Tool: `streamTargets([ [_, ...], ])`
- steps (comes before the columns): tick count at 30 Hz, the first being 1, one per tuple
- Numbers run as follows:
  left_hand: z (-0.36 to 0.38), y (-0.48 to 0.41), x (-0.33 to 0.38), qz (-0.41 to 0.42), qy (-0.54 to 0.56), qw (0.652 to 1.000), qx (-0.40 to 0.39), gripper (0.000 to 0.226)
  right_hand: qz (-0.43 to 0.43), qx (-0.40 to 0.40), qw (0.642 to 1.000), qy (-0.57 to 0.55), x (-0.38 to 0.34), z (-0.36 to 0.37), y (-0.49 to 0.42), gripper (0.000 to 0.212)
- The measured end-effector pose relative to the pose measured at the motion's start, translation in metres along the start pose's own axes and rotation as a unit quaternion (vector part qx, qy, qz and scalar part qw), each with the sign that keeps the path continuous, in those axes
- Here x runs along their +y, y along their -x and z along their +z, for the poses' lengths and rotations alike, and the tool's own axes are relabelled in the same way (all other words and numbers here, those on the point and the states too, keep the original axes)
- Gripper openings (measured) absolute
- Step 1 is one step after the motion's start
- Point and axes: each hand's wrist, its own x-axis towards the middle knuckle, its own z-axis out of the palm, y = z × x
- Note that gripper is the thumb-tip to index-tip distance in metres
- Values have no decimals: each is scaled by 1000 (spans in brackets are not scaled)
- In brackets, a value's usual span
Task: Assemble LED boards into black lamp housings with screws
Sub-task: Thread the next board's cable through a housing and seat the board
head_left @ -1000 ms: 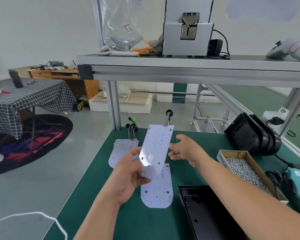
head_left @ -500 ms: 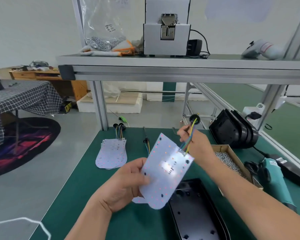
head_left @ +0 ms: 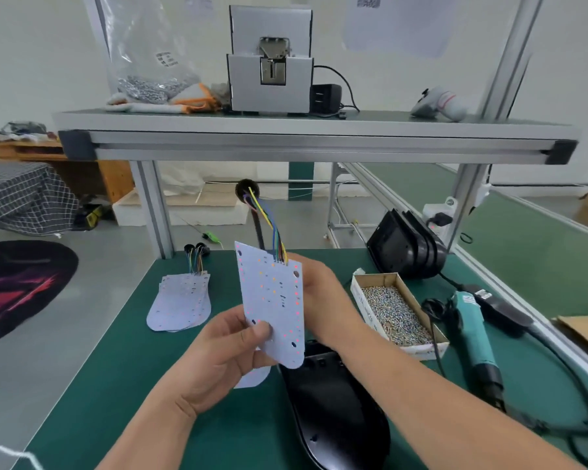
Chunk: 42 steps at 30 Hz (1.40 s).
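Left hand point(head_left: 224, 354) pinches the low left edge of the white LED board point(head_left: 272, 300), thumb on the front. The right hand point(head_left: 319, 293) is at the board's top right edge, but its fingers hide behind the board, so its grip cannot be told. The board stands almost upright in the air with colored wires point(head_left: 269, 228) sticking up from its top, just above the black lamp housing point(head_left: 333, 408) on the green table point(head_left: 133, 368), with a box of screws point(head_left: 394, 313) to the right.
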Motion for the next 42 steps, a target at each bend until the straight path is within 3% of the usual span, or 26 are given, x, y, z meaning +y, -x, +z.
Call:
streamTargets([
  [4, -2, 1, -3, 49, 49, 996, 49, 42, -14, 15, 999, -32, 4, -17, 8, 25],
  [7, -1, 2, -4, 70, 122, 987, 71, 30, -32, 49, 984, 171, 33, -47, 19, 41],
  [10, 4, 1, 3, 84, 193, 974, 84, 30, 44, -50, 928, 366, 61, -77, 27, 55],
  [12, 6, 1, 5, 90, 231, 965, 88, 22, 57, -125, 889, 437, 72, -86, 32, 60],
  [14, 6, 2, 6, 83, 260, 958, 88, 22, 25, -161, 879, 449, 79, -87, 36, 54],
  [16, 7, 4, 7, 70, 268, 957, 83, 21, -12, -159, 875, 458, 83, -83, 34, 34],
  [19, 9, 5, 6, 26, 235, 966, 107, 20, -41, -82, 869, 486, 83, -78, 28, 18],
  [24, 8, 3, 1, -84, 83, 986, 121, 17, -82, 116, 918, 370, 72, -84, 47, 32],
  [27, 8, 1, -3, -122, -21, 987, 102, 14, -33, 178, 976, 120, 52, -81, 56, 23],
  [28, 6, 0, -5, -119, -42, 986, 107, 16, -37, 184, 979, 75, 46, -79, 62, 21],
  [30, 4, -2, -6, -99, -50, 985, 130, 17, -43, 167, 981, 86, 41, -74, 78, 17],
  [34, 1, -3, -10, -70, -42, 987, 138, 27, 32, 154, 987, -37, 41, -60, 91, 19],
  [37, 7, -3, -15, -84, -50, 987, 132, 45, 86, 129, 987, -45, 49, -53, 91, 13],
  [42, 18, -5, -25, -104, -51, 987, 113, 33, 98, 133, 985, -45, 52, -58, 93, 20],
])
